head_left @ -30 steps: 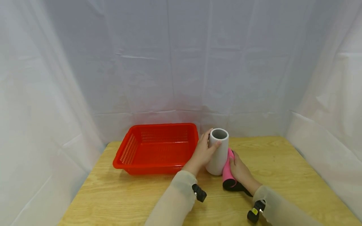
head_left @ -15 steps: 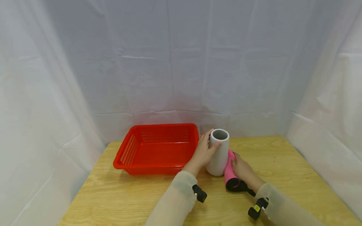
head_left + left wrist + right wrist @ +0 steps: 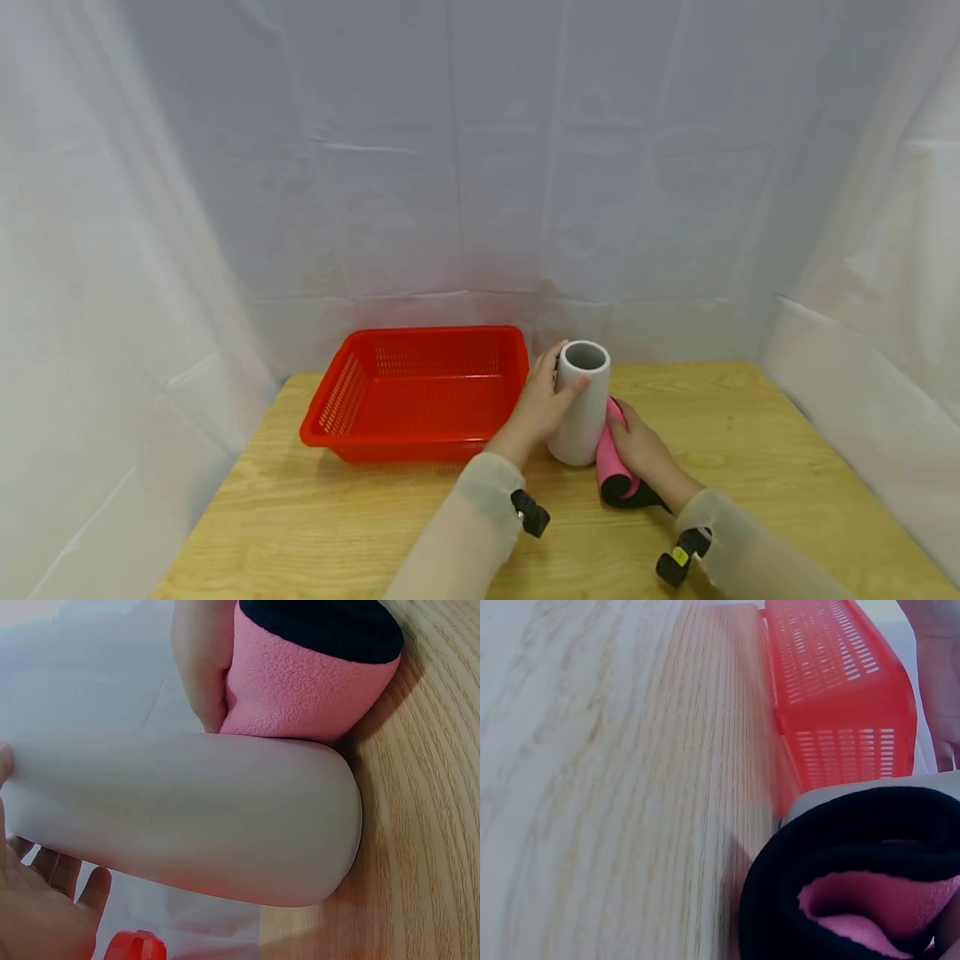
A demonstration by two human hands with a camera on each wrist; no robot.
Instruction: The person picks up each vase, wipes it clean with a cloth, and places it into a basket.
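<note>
The left hand (image 3: 542, 407) curls round the upright white vase (image 3: 579, 414) near the desk's (image 3: 315, 517) centre, while the right hand (image 3: 643, 452) grips the pink roll (image 3: 611, 458) touching the vase at its 4 o'clock. Pressing the roll against the base could tip the tall vase toward the red basket (image 3: 420, 392) at 9 o'clock. Since a second ago the roll has swung slightly, its black end shifting right; the vase stays put.
</note>
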